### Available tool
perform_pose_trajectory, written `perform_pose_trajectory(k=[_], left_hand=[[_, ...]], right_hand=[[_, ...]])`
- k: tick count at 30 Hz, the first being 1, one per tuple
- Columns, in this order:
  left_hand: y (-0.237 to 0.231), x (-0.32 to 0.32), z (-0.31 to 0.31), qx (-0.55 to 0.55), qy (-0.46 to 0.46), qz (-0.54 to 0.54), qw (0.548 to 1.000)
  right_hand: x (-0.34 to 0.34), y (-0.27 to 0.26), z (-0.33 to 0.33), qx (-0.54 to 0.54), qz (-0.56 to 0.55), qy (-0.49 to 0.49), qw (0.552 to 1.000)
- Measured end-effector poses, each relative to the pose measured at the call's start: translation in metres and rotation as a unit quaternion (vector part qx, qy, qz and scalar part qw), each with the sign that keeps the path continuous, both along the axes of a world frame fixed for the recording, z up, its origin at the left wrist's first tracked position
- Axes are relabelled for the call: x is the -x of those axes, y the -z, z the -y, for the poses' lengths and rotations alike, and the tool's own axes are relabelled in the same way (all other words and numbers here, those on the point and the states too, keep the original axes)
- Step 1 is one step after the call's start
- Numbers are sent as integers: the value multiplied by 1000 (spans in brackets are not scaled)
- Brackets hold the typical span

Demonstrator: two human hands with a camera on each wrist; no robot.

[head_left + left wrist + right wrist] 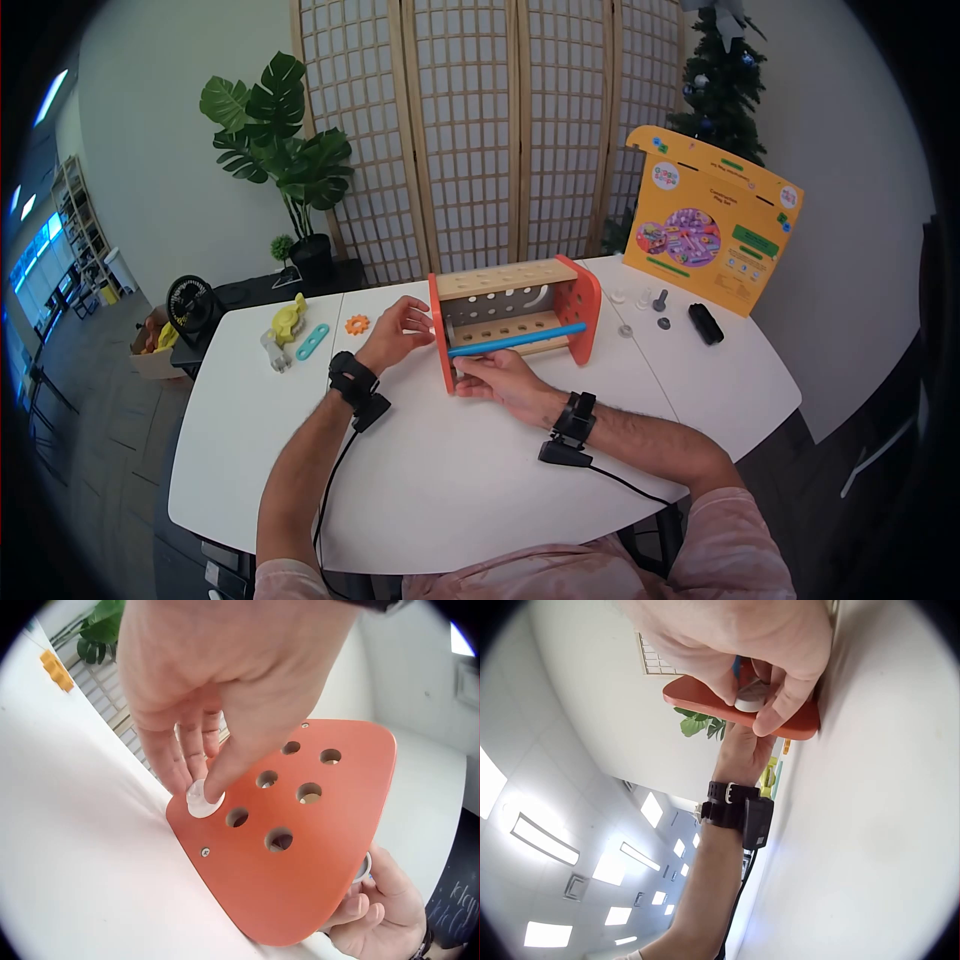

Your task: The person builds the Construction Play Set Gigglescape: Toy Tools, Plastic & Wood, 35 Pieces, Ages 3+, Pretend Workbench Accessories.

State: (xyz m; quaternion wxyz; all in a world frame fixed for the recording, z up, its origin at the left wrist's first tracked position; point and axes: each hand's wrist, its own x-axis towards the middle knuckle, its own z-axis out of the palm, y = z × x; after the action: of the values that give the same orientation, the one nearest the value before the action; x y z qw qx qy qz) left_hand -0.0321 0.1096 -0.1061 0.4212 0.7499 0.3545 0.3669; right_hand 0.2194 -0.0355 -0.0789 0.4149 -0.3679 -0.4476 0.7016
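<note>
A toy workbench (pixel 508 277) with pale wooden slats and red side panels stands on the white table, a blue bar (pixel 530 338) running across its front. At the outer face of its left red panel (pixel 300 825), my left hand (pixel 398 335) pinches a white round bolt head (pixel 204 799) between thumb and fingers. On the inner side of that panel, my right hand (pixel 505 383) holds a whitish-grey round nut (pixel 750 699) between thumb and fingers. Several round holes pierce the panel near the bolt head. The bolt's shaft is hidden.
Left on the table lie a yellow-and-grey toy piece (pixel 287 322), a teal holed strip (pixel 313 341) and an orange gear (pixel 357 324). Right are a grey bolt (pixel 660 299), a grey nut (pixel 664 323), a black object (pixel 705 324) and an upright orange box (pixel 715 220).
</note>
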Motion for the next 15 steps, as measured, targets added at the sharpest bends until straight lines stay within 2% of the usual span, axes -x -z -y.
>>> perform_pose_trajectory(k=[1, 3, 7, 9, 13, 15], left_hand=[[0, 0, 0, 0, 0, 0, 1000], [-9, -4, 7, 86, -42, 16, 995], [0, 0, 1, 133, -14, 12, 991], [-5, 1, 7, -13, -30, -60, 998], [-6, -1, 8, -33, -32, -65, 997], [-1, -2, 2, 95, -22, 28, 995]], right_hand=[[0, 0, 0, 1, 2, -1, 1000], [-1, -1, 0, 1, 3, -1, 1000], [0, -1, 0, 3, 5, 2, 1000], [0, 0, -1, 2, 4, 3, 1000], [-1, 0, -1, 6, 1, 2, 1000], [-1, 0, 0, 6, -1, 0, 1000]])
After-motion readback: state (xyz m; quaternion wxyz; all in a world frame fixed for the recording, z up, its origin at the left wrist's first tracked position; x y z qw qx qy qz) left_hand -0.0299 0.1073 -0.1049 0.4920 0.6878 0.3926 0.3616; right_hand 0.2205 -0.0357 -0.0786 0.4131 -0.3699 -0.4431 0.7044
